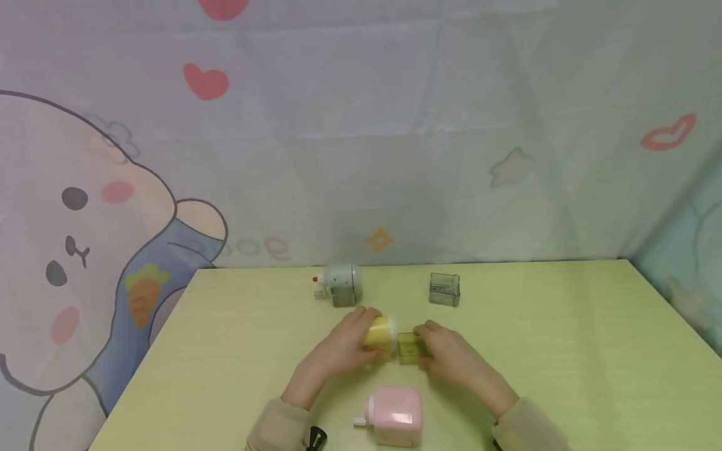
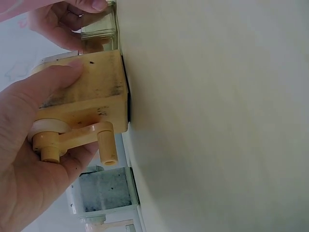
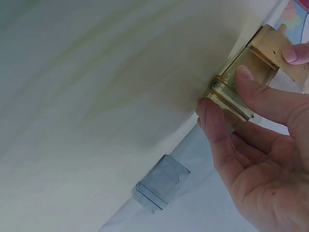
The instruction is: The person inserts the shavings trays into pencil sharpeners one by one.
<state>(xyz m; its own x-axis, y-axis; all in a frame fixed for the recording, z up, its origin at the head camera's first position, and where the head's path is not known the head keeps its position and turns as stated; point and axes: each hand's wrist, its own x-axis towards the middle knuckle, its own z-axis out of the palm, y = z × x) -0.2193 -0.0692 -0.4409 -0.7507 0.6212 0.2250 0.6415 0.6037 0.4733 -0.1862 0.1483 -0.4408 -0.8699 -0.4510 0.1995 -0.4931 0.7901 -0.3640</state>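
Table [image 1: 553, 351]: I get soft, even light all round the grip, a bit dim. From the left wrist it looks creamy grey, and its grain is blurry.
Cloth [image 1: 361, 169]: behind the grip it looks dull and grey, with soft dark folds.
Right hand [image 1: 451, 354]: I see a smudgy shadow just under it, but I can't tell where the light comes from.
Pink sharpener [image 1: 389, 401]: on the near side of the grip, it has a white shiny spot.
Clear box [image 3: 231, 94]: inside the right grip, little glints show on its edges.
Blue-grey box [image 3: 161, 183]: past the right grip, pale and a bit fuzzy.
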